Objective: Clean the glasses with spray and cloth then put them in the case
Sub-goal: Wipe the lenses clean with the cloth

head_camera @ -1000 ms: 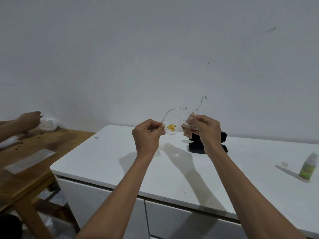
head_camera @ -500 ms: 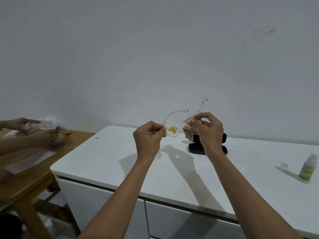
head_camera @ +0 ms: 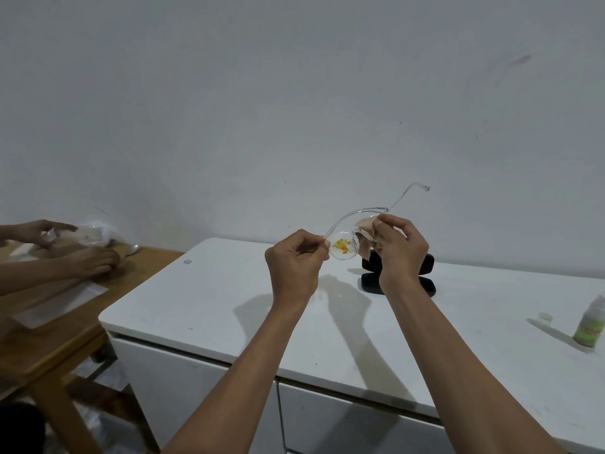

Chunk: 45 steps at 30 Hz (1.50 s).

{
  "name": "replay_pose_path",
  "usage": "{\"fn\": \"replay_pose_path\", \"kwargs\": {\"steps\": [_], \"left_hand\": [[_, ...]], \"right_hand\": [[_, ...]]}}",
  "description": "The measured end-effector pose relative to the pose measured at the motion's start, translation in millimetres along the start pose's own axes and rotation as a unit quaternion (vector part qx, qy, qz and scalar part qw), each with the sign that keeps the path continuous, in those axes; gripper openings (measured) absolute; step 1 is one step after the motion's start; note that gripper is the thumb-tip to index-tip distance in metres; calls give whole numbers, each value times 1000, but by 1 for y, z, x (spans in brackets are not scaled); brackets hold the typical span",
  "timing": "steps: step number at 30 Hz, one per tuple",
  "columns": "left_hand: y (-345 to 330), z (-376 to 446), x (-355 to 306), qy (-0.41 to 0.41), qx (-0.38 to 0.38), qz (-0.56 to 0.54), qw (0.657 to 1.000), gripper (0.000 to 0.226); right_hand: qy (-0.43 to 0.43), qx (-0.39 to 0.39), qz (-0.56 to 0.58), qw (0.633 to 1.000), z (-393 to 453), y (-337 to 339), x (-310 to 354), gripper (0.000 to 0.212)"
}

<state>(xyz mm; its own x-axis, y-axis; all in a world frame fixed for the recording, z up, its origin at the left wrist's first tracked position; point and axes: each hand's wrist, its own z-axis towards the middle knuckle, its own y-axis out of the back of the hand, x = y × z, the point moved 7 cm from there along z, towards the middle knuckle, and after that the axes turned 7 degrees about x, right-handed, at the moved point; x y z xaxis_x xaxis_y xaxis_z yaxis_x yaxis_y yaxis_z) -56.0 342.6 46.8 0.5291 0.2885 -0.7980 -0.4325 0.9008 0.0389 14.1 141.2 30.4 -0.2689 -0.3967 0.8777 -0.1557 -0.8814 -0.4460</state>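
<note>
Clear-framed glasses (head_camera: pixel 352 235) are held up over the white cabinet top (head_camera: pixel 229 306), temples unfolded and pointing away. An orange-yellow smear sits on the left lens (head_camera: pixel 342 245). My left hand (head_camera: pixel 294 263) pinches the frame's left end. My right hand (head_camera: pixel 397 247) grips a pale pink cloth (head_camera: pixel 366 224) wrapped over the right lens. Behind my right hand lies the black glasses case (head_camera: pixel 429 273), open. The spray bottle (head_camera: pixel 591 326), white with a green label, stands at the far right, and a small clear cap (head_camera: pixel 545 317) lies beside it.
A wooden table (head_camera: pixel 49 329) adjoins the cabinet on the left. Another person's hands (head_camera: pixel 88 260) work there with a plastic bag (head_camera: pixel 95 234) and white paper sheets (head_camera: pixel 62 303). A plain wall rises behind the cabinet.
My right hand has shifted the cloth on the right lens, its fingers lifting and re-pinching. The glasses stay at about the same height. The other person's hands moved over the wooden table.
</note>
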Motion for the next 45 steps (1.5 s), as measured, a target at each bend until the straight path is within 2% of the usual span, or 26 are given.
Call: {"fn": "replay_pose_path", "kwargs": {"steps": [3, 7, 11, 14, 18, 26, 31, 39, 41, 45], "left_hand": [[1, 2, 0, -3, -5, 7, 1000, 11], [8, 5, 9, 23, -15, 4, 1000, 12], [17, 4, 25, 73, -30, -20, 997, 12], [24, 3, 32, 93, -27, -23, 995, 9], [27, 4, 26, 79, -9, 0, 997, 9], [13, 1, 11, 46, -1, 1, 999, 11], [4, 1, 4, 25, -11, 7, 1000, 18], [13, 5, 16, 55, -19, 12, 998, 15], [12, 2, 17, 61, -18, 8, 998, 15], [11, -1, 22, 71, -20, -9, 997, 22]], "right_hand": [[2, 7, 26, 1000, -3, -5, 0, 11], [43, 56, -95, 993, -6, -8, 8, 12], [49, 132, -205, 969, -9, -9, 7, 12], [44, 179, -225, 957, -15, -8, 6, 13], [40, 130, -215, 967, -8, 4, 0, 14], [27, 8, -48, 998, -5, -2, -3, 12], [34, 2, -37, 999, -3, -10, -2, 11], [64, 98, -172, 978, -1, -12, -2, 9], [86, 85, -178, 976, -5, -8, 2, 3], [113, 60, -179, 975, -14, -1, 9, 15]]}}
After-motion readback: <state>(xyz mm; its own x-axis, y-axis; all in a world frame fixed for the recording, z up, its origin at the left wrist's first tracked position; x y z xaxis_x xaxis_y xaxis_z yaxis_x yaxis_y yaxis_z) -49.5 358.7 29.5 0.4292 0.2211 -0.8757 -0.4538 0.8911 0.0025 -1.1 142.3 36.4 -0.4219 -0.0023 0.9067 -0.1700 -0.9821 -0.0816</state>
